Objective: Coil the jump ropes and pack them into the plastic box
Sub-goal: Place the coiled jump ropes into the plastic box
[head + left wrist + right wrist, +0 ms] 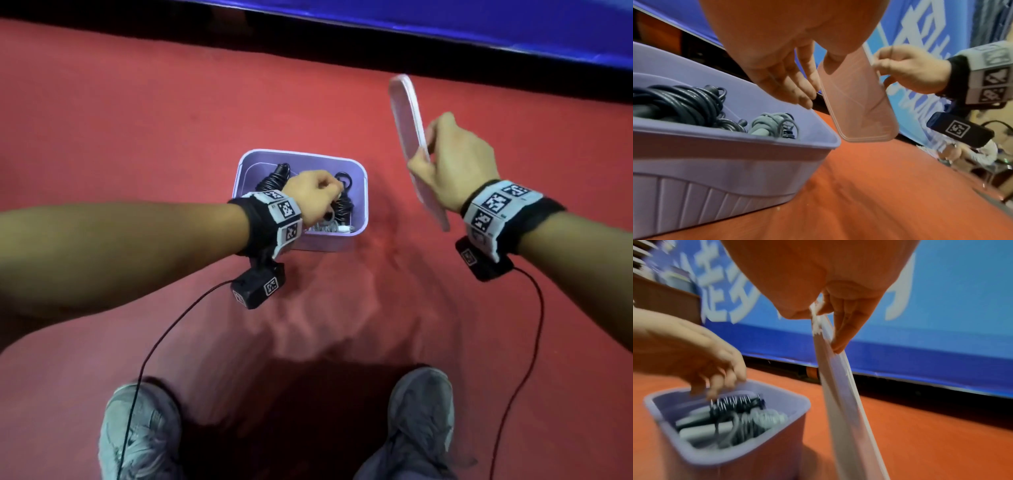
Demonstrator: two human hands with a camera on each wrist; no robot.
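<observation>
- Nearest the head camera, at 6 o'clock: two grey shoes (144,431) on the red floor (137,120), with a thin black cable trailing past the left one.
- Plastic box (363,192), lilac, stands on the floor at centre, uncovered. Inside: a black coiled jump rope (680,104) toward 10 o'clock and a pale grey coiled rope (768,125) toward 5 o'clock, both below the rim.
- Left hand (313,195) hovers over the box mouth, fingers relaxed and pointing down; the left wrist view shows nothing gripped.
- Right hand (455,161), at 2 o'clock from the box, pinches the long edge of the pinkish lid (409,113) between thumb and fingers, holding it on edge, clear of the box.
- Blue padded barrier (445,20) runs across 12 o'clock.
- Assessment: packing appears complete; closing is in hand.
- Next move calls for clearing the left hand, turning the lid flat, aligning its corners over the rim, then pressing down evenly.
</observation>
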